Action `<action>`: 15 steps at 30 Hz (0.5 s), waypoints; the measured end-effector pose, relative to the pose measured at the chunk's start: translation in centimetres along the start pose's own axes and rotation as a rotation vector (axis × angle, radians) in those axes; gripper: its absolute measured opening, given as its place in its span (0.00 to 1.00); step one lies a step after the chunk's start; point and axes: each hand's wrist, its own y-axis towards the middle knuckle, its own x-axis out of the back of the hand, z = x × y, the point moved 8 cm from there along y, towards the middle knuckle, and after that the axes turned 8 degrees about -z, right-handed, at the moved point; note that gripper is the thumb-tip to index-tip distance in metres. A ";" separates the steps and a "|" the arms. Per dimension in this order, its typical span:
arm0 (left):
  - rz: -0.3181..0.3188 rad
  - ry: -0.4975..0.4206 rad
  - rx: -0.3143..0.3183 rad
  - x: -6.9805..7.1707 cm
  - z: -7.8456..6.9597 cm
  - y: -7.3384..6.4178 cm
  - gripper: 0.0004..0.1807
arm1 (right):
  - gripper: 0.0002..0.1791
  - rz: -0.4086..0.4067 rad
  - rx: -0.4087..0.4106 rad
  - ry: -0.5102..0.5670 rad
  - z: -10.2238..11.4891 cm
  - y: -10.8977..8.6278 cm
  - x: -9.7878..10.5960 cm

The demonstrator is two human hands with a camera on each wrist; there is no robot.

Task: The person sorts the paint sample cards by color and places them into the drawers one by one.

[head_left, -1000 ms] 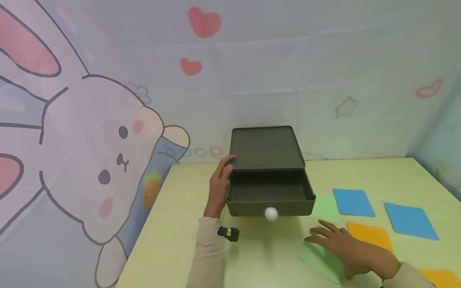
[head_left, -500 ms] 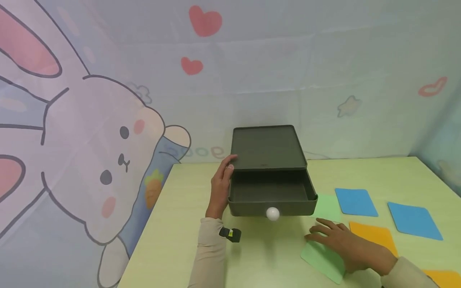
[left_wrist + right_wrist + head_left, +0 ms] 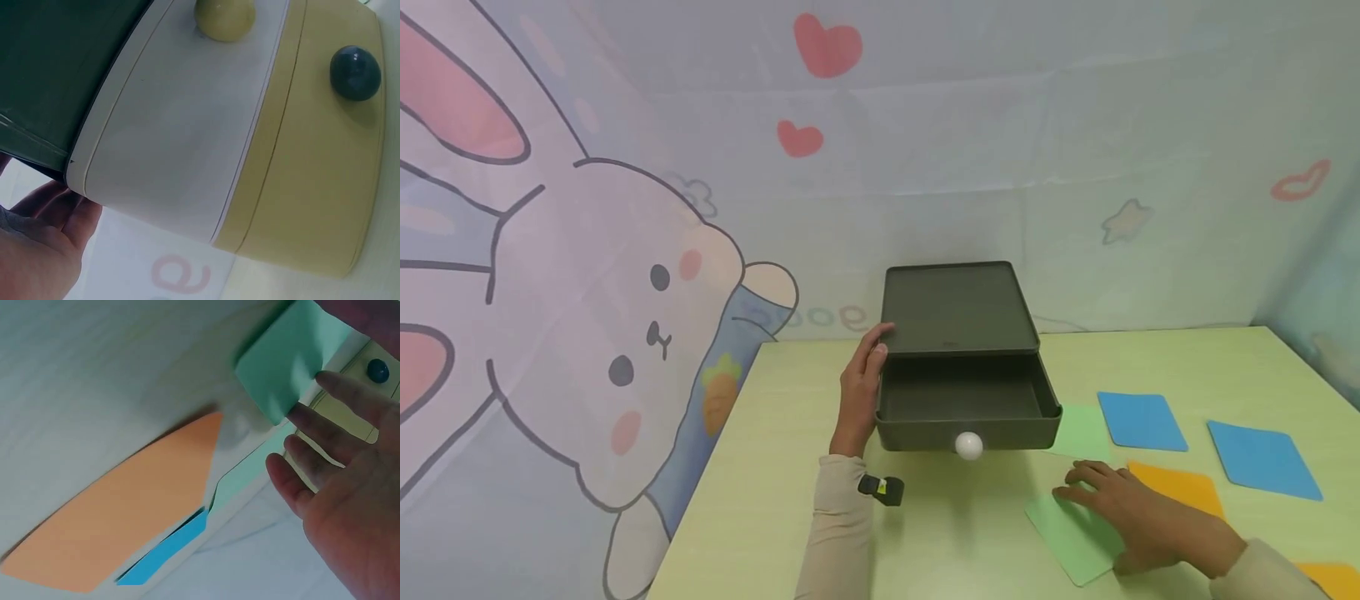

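A small drawer cabinet (image 3: 958,308) stands at the back of the table, its dark green top drawer (image 3: 966,433) pulled out by a white knob (image 3: 968,446). In the left wrist view, a white drawer (image 3: 169,137) and a yellow drawer (image 3: 300,175) appear closed. My left hand (image 3: 859,392) rests against the cabinet's left side, fingertips near the top edge. At the front right, my right hand (image 3: 1131,517) spans a light green card (image 3: 1075,537), with fingertips at one edge and the thumb by another. The right wrist view shows the card (image 3: 287,369) between thumb and fingers.
Another green card (image 3: 1081,433) lies beside the cabinet. Farther right are blue cards (image 3: 1142,422) (image 3: 1262,458) and orange cards (image 3: 1180,487) (image 3: 1333,577). A printed cloth (image 3: 940,150) with a rabbit and hearts hangs behind the table (image 3: 760,517).
My right hand has shifted slightly right, its fingers drawing in toward the thumb. The light green card beneath it has turned a little. My left hand and the drawer stay as they were.
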 end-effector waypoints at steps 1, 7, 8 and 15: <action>0.000 0.002 -0.004 -0.1 0.0 0.1 0.19 | 0.50 0.001 -0.013 0.019 -0.2 -0.2 -0.1; -0.001 0.011 -0.022 -0.2 -0.2 0.2 0.18 | 0.44 -0.066 -0.036 0.033 -0.9 -1.3 -0.2; -0.002 0.015 -0.019 -0.2 -0.2 0.2 0.18 | 0.44 -0.088 -0.029 0.026 -0.9 -1.5 -0.1; -0.013 0.027 -0.017 0.1 0.0 0.2 0.18 | 0.39 -0.219 0.042 -0.041 -0.4 -2.4 0.9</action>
